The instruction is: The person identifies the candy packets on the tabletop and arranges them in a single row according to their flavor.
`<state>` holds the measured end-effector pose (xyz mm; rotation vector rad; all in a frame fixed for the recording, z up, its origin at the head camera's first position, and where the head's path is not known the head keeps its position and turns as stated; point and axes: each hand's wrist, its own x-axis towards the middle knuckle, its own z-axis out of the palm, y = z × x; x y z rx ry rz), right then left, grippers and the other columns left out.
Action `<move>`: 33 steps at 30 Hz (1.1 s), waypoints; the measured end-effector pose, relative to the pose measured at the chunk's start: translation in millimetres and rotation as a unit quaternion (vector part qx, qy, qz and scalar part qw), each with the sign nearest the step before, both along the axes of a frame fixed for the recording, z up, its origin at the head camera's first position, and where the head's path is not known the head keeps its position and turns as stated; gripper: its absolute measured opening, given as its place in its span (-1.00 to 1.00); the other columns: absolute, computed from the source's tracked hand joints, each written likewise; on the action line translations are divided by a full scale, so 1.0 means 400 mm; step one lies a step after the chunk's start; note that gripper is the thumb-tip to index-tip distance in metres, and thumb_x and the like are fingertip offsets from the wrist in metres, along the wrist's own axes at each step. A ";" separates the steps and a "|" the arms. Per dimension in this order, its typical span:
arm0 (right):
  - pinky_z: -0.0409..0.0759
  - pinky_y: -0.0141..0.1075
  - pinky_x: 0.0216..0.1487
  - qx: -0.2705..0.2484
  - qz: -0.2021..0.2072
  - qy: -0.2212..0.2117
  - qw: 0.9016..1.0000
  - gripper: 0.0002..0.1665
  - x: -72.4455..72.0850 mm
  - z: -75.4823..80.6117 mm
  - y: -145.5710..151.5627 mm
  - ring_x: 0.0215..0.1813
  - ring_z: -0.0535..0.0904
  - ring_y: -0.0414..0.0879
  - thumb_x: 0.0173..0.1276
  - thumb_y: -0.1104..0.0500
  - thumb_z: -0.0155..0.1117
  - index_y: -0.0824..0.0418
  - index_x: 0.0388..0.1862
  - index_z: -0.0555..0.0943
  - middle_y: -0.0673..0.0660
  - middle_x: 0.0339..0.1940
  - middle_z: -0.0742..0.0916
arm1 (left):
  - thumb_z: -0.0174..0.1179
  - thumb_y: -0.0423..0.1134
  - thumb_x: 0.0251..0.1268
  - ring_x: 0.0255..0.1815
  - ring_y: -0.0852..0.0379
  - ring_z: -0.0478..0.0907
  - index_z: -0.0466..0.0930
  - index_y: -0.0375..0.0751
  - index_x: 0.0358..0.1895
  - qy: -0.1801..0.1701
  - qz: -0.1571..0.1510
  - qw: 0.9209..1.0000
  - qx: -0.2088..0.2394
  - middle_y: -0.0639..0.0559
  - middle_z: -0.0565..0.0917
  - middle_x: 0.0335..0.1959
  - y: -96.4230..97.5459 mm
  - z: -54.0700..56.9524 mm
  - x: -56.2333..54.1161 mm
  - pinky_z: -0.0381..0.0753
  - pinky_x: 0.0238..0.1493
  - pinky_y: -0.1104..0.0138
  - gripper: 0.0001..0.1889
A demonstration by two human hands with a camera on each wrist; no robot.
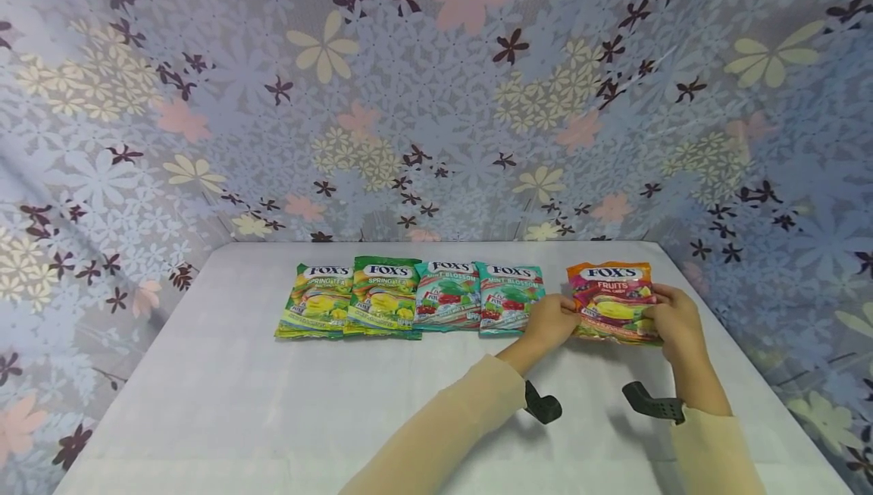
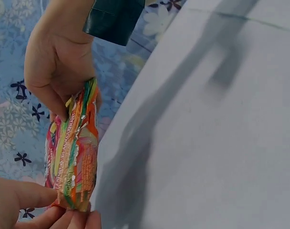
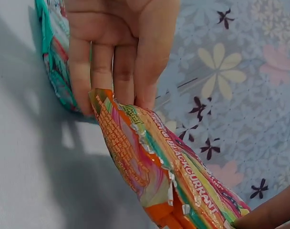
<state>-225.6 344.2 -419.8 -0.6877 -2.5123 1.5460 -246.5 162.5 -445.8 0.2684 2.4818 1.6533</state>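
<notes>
Both hands hold an orange and pink Fox's Fruits candy bag (image 1: 611, 304) at the right of the row. My left hand (image 1: 551, 322) pinches its left edge between thumb and fingers. On the opposite edge, my right hand (image 1: 675, 324) grips with the thumb in front and fingers partly hidden behind. The bag's crimped bottom shows in the left wrist view, tilted, with a shadow on the cloth beside it. Just left of my left hand is a teal Mint Blossom bag (image 1: 508, 296), its lower right corner partly behind that hand.
Another Mint Blossom bag (image 1: 447, 296) and two green Spring Tea bags, one (image 1: 383, 298) overlapping the other (image 1: 320, 302), continue the row leftward. They lie on a white-covered table (image 1: 273, 411). Flowered cloth (image 1: 436, 101) rises behind and at both sides.
</notes>
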 end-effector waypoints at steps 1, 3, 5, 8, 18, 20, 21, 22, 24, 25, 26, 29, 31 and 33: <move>0.41 -0.41 -0.31 -0.004 0.000 0.003 1.000 -0.25 0.002 0.002 0.000 0.08 0.40 0.13 0.32 0.42 -0.07 0.45 0.49 0.05 0.45 0.38 0.34 | 0.29 -0.39 0.20 -0.44 0.28 0.58 0.67 -0.32 -0.19 -0.005 0.004 1.000 0.013 0.04 0.69 -0.40 0.000 0.001 0.002 0.51 -0.46 0.48 -0.87; 0.42 -0.40 -0.28 -0.011 -0.004 0.006 1.000 -0.26 0.002 0.001 -0.002 0.09 0.40 0.12 0.34 0.40 -0.07 0.42 0.50 0.05 0.42 0.40 0.34 | 0.30 -0.40 0.20 -0.47 0.27 0.56 0.65 -0.31 -0.23 -0.015 0.015 0.999 0.034 0.06 0.65 -0.45 -0.001 0.003 0.006 0.50 -0.49 0.47 -0.90; 0.46 -0.36 -0.28 -0.018 -0.013 0.012 1.000 -0.27 -0.003 -0.009 0.001 0.06 0.43 0.07 0.36 0.39 -0.05 0.36 0.50 0.09 0.36 0.39 0.38 | 0.31 -0.41 0.19 -0.51 0.28 0.52 0.63 -0.30 -0.26 -0.020 0.027 0.998 0.053 0.08 0.62 -0.49 -0.003 0.003 0.009 0.49 -0.53 0.46 -0.92; 0.51 -0.24 -0.19 -0.037 -0.014 0.026 0.999 -0.29 -0.010 -0.028 0.005 0.06 0.46 0.04 0.37 0.37 -0.02 0.31 0.50 0.13 0.30 0.37 0.42 | 0.32 -0.42 0.18 -0.55 0.30 0.47 0.61 -0.30 -0.30 -0.018 0.041 0.996 0.072 0.09 0.58 -0.53 -0.011 0.002 0.010 0.46 -0.56 0.46 -0.92; 0.43 -0.31 -0.11 -0.048 -0.004 0.042 0.998 -0.31 0.009 -0.032 -0.077 0.20 0.40 0.11 0.37 0.37 -0.02 0.35 0.48 0.15 0.33 0.40 0.38 | 0.30 -0.37 0.19 -0.53 0.29 0.48 0.57 -0.27 -0.20 0.007 0.035 0.997 0.062 0.10 0.60 -0.49 -0.069 -0.024 0.017 0.46 -0.54 0.44 -0.84; 0.41 -0.30 -0.06 -0.051 -0.005 0.045 0.998 -0.33 0.011 -0.035 -0.099 0.22 0.39 0.10 0.38 0.35 -0.01 0.33 0.47 0.18 0.31 0.40 0.40 | 0.28 -0.35 0.23 -0.54 0.27 0.50 0.57 -0.31 -0.11 0.010 0.027 0.998 0.062 0.08 0.62 -0.47 -0.089 -0.030 0.020 0.46 -0.54 0.43 -0.79; 0.41 -0.28 -0.03 -0.052 -0.005 0.047 0.998 -0.33 0.010 -0.038 -0.109 0.23 0.39 0.10 0.38 0.34 0.00 0.32 0.47 0.19 0.31 0.39 0.41 | 0.27 -0.33 0.25 -0.53 0.26 0.51 0.57 -0.34 -0.06 0.013 0.024 0.998 0.059 0.07 0.63 -0.46 -0.099 -0.032 0.020 0.47 -0.53 0.42 -0.76; 0.40 -0.25 0.01 -0.050 -0.003 0.048 0.998 -0.34 0.008 -0.041 -0.119 0.25 0.39 0.10 0.39 0.33 0.00 0.32 0.47 0.19 0.30 0.39 0.41 | 0.26 -0.32 0.26 -0.53 0.25 0.52 0.57 -0.36 -0.02 0.013 0.023 0.998 0.059 0.05 0.64 -0.45 -0.109 -0.034 0.020 0.48 -0.52 0.42 -0.72; 0.40 -0.17 0.08 -0.050 -0.002 0.056 0.997 -0.36 0.004 -0.049 -0.138 0.25 0.40 0.12 0.39 0.33 0.02 0.33 0.45 0.22 0.31 0.37 0.43 | 0.25 -0.28 0.28 -0.48 0.26 0.54 0.56 -0.43 0.05 0.020 0.022 0.998 0.053 0.01 0.66 -0.40 -0.128 -0.037 0.021 0.51 -0.47 0.42 -0.65; 0.37 -0.12 0.12 -0.052 0.002 0.060 0.997 -0.36 0.002 -0.053 -0.148 0.26 0.39 0.13 0.39 0.34 0.02 0.33 0.45 0.22 0.32 0.36 0.44 | 0.24 -0.26 0.30 -0.50 0.25 0.52 0.55 -0.45 0.07 0.020 0.020 0.998 0.052 -0.03 0.66 -0.41 -0.138 -0.039 0.021 0.49 -0.49 0.41 -0.63; 0.39 -0.12 0.11 -0.049 0.000 0.062 0.997 -0.37 0.000 -0.056 -0.159 0.24 0.41 0.13 0.39 0.33 0.03 0.32 0.43 0.24 0.31 0.35 0.46 | 0.22 -0.24 0.32 -0.52 0.23 0.49 0.54 -0.47 0.08 0.024 0.018 0.998 0.050 -0.06 0.66 -0.42 -0.147 -0.041 0.021 0.47 -0.51 0.40 -0.62; 0.41 -0.16 0.07 -0.052 0.007 0.065 0.996 -0.39 -0.005 -0.061 -0.191 0.21 0.43 0.11 0.39 0.33 0.04 0.30 0.42 0.26 0.31 0.32 0.49 | 0.20 -0.18 0.35 -0.49 0.24 0.46 0.55 -0.46 0.07 0.029 0.022 0.998 0.044 -0.07 0.65 -0.39 -0.176 -0.048 0.020 0.46 -0.45 0.39 -0.60; 0.43 -0.22 0.00 -0.057 0.017 0.061 0.996 -0.39 -0.007 -0.063 -0.210 0.18 0.44 0.10 0.40 0.31 0.05 0.26 0.42 0.26 0.30 0.31 0.49 | 0.19 -0.16 0.36 -0.43 0.22 0.50 0.55 -0.44 0.08 0.036 0.024 0.998 0.046 -0.08 0.65 -0.34 -0.200 -0.054 0.020 0.51 -0.39 0.36 -0.60; 0.45 -0.26 -0.06 -0.071 0.040 0.054 0.995 -0.37 -0.008 -0.064 -0.229 0.16 0.46 0.10 0.41 0.29 0.05 0.22 0.45 0.23 0.31 0.30 0.50 | 0.19 -0.12 0.35 -0.29 0.23 0.55 0.55 -0.41 0.07 0.048 0.032 0.998 0.040 -0.05 0.66 -0.25 -0.228 -0.058 0.022 0.55 -0.28 0.36 -0.58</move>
